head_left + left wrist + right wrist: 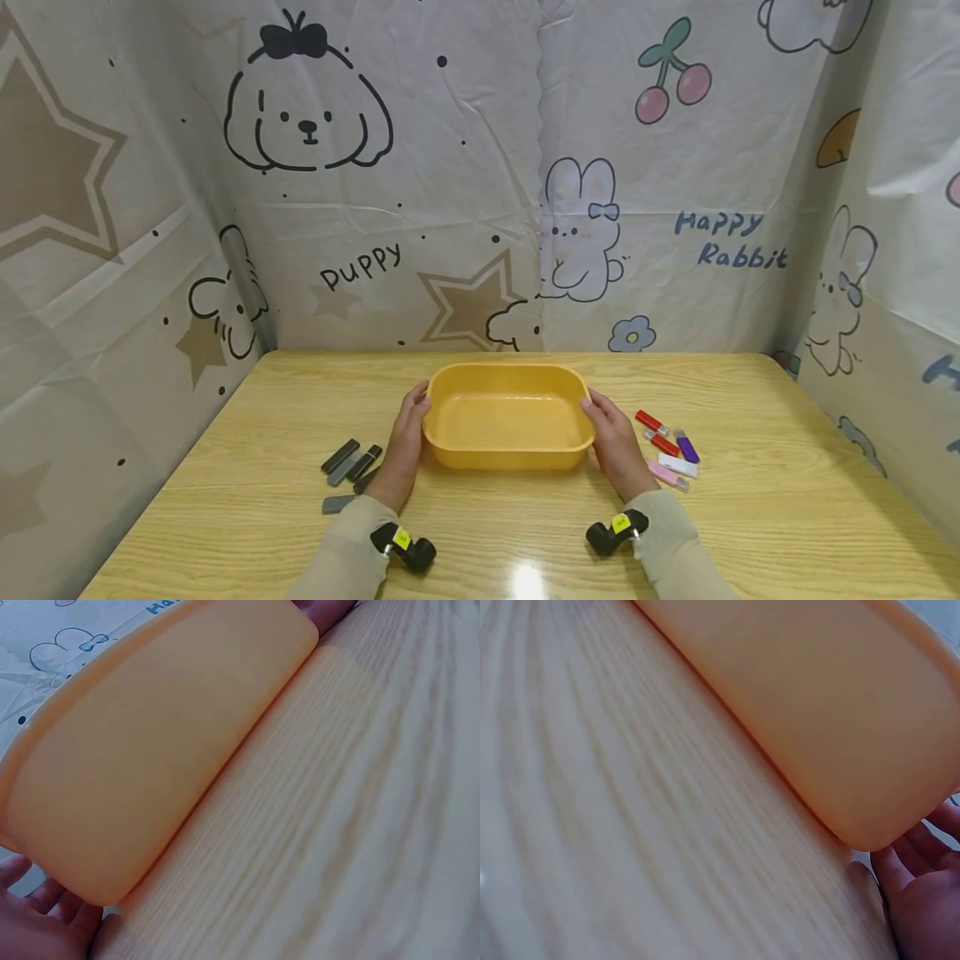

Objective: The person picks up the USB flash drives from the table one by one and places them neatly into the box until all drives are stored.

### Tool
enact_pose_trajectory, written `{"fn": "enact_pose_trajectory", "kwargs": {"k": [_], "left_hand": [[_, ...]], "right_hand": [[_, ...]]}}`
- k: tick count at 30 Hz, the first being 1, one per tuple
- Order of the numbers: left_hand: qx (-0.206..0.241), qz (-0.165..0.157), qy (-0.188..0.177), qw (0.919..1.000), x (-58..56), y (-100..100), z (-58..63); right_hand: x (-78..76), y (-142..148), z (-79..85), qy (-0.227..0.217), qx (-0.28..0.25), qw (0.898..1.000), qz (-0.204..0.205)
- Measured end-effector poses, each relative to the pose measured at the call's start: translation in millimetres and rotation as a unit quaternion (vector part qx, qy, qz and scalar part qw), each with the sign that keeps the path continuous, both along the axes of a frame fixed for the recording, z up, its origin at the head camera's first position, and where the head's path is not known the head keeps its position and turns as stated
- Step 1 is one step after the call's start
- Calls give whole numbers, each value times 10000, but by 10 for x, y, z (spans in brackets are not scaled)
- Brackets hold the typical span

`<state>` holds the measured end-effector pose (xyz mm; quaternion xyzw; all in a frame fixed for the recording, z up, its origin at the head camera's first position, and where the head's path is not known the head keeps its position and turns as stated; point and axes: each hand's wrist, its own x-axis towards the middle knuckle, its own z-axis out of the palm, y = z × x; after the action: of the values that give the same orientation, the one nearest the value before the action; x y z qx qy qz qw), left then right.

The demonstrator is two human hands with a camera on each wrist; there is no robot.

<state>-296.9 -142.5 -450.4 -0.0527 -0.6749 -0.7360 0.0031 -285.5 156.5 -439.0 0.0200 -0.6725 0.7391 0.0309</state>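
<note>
A yellow plastic tub (pixel 506 459), an oblong with rounded corners, sits on the table with nothing inside it. My left hand (pixel 405 437) grips its left end, thumb at the rim. At the opposite end my right hand (pixel 617 442) holds it the same way. The left wrist view shows the tub's long wall (pixel 150 750) and the left fingers (pixel 46 896) against its corner. In the right wrist view the right hand (pixel 922 892) touches the other corner, and the tub's lower edge meets the table. Some of the fingertips are hidden behind the tub.
On the wooden table (pixel 480 533), several dark and grey USB sticks (pixel 341 456) lie left of the left hand, partly covered by it. Red sticks (pixel 652 422), a purple one (pixel 686 447), a white one (pixel 678 466) and a pink one (pixel 667 476) lie right. Printed cloth (pixel 465 192) hangs behind.
</note>
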Motion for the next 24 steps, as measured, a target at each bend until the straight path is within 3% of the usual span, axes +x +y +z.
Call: {"fn": "enact_pose_trajectory", "kwargs": {"k": [6, 16, 24], "left_hand": [[-165, 21, -41, 9999, 26, 4, 12], [5, 45, 249, 9997, 179, 35, 219], [45, 414, 295, 9987, 93, 39, 4]], "right_hand": [[-8, 11, -8, -142, 331, 9993, -113], [-13, 0, 0, -131, 310, 9994, -81], [-10, 6, -7, -239, 440, 9986, -148]]}}
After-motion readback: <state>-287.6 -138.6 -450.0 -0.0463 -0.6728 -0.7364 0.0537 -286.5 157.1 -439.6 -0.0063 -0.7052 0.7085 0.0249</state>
